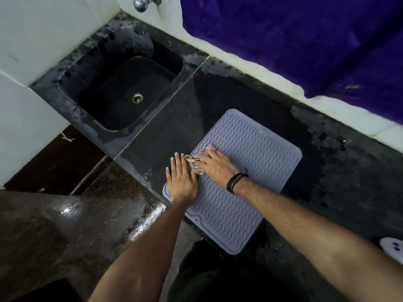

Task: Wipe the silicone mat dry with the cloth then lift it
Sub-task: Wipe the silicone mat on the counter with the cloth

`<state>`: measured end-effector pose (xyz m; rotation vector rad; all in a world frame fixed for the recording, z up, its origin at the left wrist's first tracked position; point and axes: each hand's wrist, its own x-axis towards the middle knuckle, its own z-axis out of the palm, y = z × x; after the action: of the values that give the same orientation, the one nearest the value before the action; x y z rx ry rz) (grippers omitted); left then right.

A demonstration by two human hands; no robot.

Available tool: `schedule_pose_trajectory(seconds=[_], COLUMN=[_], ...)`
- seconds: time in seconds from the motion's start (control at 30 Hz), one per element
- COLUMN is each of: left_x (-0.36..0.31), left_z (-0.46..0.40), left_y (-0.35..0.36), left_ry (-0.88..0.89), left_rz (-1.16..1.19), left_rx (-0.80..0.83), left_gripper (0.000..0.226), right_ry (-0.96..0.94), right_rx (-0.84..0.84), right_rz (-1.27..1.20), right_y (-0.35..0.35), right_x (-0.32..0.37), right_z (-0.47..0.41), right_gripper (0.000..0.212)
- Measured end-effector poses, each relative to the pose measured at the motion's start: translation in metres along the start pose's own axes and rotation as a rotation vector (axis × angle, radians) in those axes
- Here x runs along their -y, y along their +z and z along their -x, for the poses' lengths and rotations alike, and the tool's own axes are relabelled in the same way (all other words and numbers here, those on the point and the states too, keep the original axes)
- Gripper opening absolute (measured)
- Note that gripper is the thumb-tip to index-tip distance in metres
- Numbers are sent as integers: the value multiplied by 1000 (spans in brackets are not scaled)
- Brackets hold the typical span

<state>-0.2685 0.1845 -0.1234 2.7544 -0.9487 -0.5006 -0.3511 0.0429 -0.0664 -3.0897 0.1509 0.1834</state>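
A grey silicone mat [244, 149] with wavy ridges lies flat on the dark counter, its near corner hanging over the counter's front edge. My right hand [214, 165] presses a small pinkish cloth [196, 164] onto the mat's left side; most of the cloth is hidden under the fingers. My left hand [181, 178] lies flat, fingers together, on the mat's left edge just beside the cloth, holding nothing.
A black sink [128, 90] with a metal drain [137, 98] is set in the counter [165, 127] to the left, a tap [140, 4] above it. A purple cloth [305, 40] hangs on the wall behind. A pale object [393, 248] sits at the right edge.
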Motion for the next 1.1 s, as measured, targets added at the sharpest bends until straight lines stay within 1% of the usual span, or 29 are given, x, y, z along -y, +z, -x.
schedule_pose_trajectory(seconds=[0.03, 0.07, 0.13, 0.2, 0.27, 0.33, 0.4, 0.47, 0.5, 0.57, 0.63, 0.7, 0.73, 0.83, 0.97, 1.03, 1.1], left_x=[-1, -2, -2, -1, -3, -6, -9, -17, -22, -29, -30, -27, -26, -27, -25, -25, -25], left_z=[1, 0, 0, 2, 2, 3, 3, -8, -16, -31, -40, -39, -39, -38, -38, -38, -40], left_y=[2, 3, 5, 6, 5, 5, 3, 1, 0, -2, -4, -3, -3, -1, -1, 0, 2], left_ry=[-11, -14, -5, 0, -4, -8, 39, 142, 191, 255, 287, 292, 294, 295, 326, 369, 374], left_rz=[5, 5, -5, -11, 2, 21, -5, -30, -31, -39, -63, -78, -71, -58, -84, -105, -111], left_rx=[-20, -33, -48, -60, -65, -75, -89, -68, -43, 10, 43, 42, 38, 35, 41, 54, 66], left_gripper=[66, 66, 67, 67, 66, 66, 67, 68, 68, 67, 67, 67, 67, 67, 63, 60, 59], right_ry=[-17, -3, 95, 208, 294, 357, 389, 360, 320, 260, 219, 172, 179, 284, 502, 614, 651], right_rx=[-5, -8, 27, 78, 97, 60, -38, -114, -105, -36, -13, -19, -15, 33, 81, 52, 28], right_rz=[23, 23, 8, 11, -45, -91, -109, -149, -137, -69, -9, 44, 53, 76, 69, 26, -14], right_y=[-1, -3, -9, -13, -18, -23, -23, -19, -15, -8, -5, -5, -6, -13, -25, -27, -25], right_x=[-11, -26, -57, -85, -101, -102, -91, -74, -65, -57, -65, -78, -88, -123, -161, -164, -147], right_z=[0, 0, 0, -1, -5, -13, -24, -36, -40, -44, -43, -40, -39, -40, -46, -52, -59], right_gripper=[55, 57, 63, 64, 62, 55, 49, 51, 55, 64, 64, 60, 60, 61, 51, 49, 53])
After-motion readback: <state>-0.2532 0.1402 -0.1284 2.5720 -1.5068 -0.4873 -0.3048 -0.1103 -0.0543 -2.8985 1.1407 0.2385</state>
